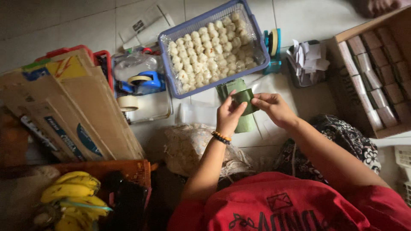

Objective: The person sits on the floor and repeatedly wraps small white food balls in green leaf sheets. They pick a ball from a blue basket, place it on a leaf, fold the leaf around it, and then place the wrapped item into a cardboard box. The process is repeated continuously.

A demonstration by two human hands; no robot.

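A dark green strip of leaf (245, 98) is held between both hands above a small stack of similar green strips (239, 122) on the floor. My left hand (229, 114), with a beaded bracelet at the wrist, pinches the strip's left end. My right hand (274, 109) grips the right end with thumb and fingers. Just beyond the hands stands a blue plastic basket (167, 51) filled with several small pale round pieces of food (209, 49).
Flattened cardboard boxes (72, 115) lie at the left, with rolls of tape and a blue tape dispenser (143, 82) beside them. An open carton of wrapped packets (372, 81) stands right. A small tray of paper slips (306, 62), a clear bag (192, 145) and bananas (72, 192) are nearby.
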